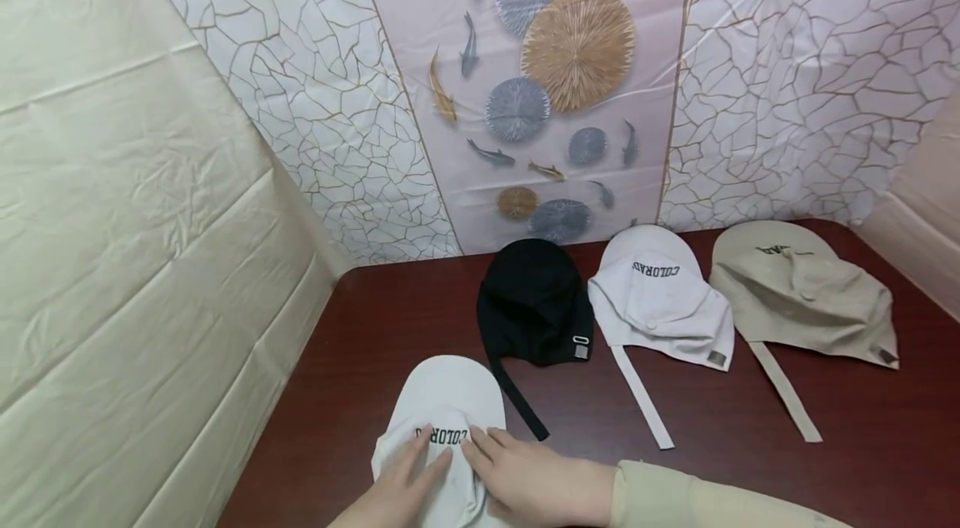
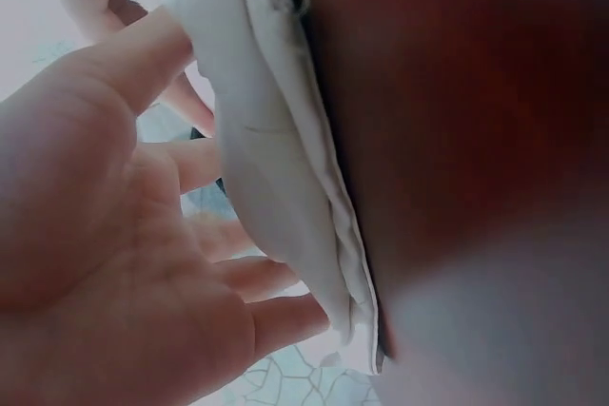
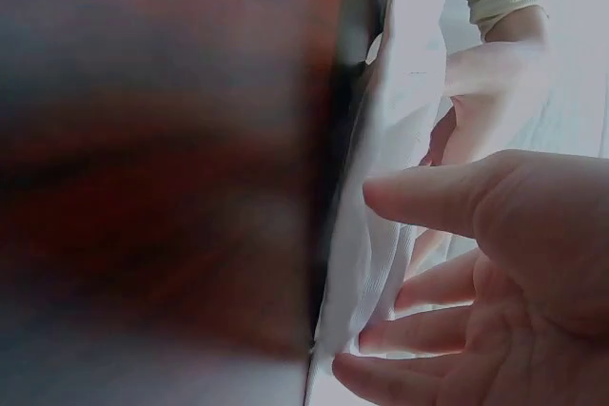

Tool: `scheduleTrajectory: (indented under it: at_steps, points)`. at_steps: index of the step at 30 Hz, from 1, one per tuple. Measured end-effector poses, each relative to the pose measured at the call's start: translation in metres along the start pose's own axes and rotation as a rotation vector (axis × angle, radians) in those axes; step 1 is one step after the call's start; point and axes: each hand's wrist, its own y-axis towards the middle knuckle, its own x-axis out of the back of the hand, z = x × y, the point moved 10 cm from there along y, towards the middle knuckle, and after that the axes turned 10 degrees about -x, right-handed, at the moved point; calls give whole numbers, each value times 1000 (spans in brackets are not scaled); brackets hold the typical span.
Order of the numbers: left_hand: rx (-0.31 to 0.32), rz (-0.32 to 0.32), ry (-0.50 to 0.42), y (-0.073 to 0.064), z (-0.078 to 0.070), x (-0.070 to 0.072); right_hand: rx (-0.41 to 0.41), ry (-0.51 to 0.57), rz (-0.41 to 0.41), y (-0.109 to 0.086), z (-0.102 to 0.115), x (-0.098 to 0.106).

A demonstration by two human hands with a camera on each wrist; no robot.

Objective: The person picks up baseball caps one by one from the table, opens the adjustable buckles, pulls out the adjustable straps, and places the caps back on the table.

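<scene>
A white baseball cap point(image 1: 450, 385) lies near the table's front, its brim toward the back and its dark COLORADO lettering upside down to me. My left hand point(image 1: 401, 485) rests on the crown from the left, fingers fairly straight across the fabric beside the lettering. From the right, my right hand point(image 1: 528, 474) presses the other side of the crown with extended fingers. In the left wrist view the fingertips touch the folded cloth of the cap point(image 2: 276, 149). The right wrist view has the thumb and fingers spread against the cap's side point(image 3: 385, 159).
Along the back stand a black cap point(image 1: 532, 295), another white cap point(image 1: 652, 286) and a beige cap point(image 1: 806, 286), their straps trailing forward on the dark red table point(image 1: 360, 361). The black strap point(image 1: 521, 403) ends just right of the front cap. Patterned cloth point(image 1: 315, 78) hangs behind.
</scene>
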Motion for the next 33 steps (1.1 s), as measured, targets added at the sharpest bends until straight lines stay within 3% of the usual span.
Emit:
scheduleTrajectory:
  at_steps: [1,3,6,9,16,23,33]
  points:
    - [9,25,-17,2,3,0,-3,-8,-7,3,-1,1]
    - [92,122,-147,4,12,-5,-15,5,9,9,-4,1]
    - [300,283,-404,3,30,-14,-37,33,40,22,-11,-4]
    - [456,355,-560,0,47,-17,-67,67,77,36,-19,-9]
    - [433,338,-614,9,85,-20,-160,123,113,70,-38,-14]
    - [439,350,-604,24,127,-27,-224,150,84,103,-62,-16]
    - [532,348,-632,45,189,-44,-342,236,167,149,-100,-28]
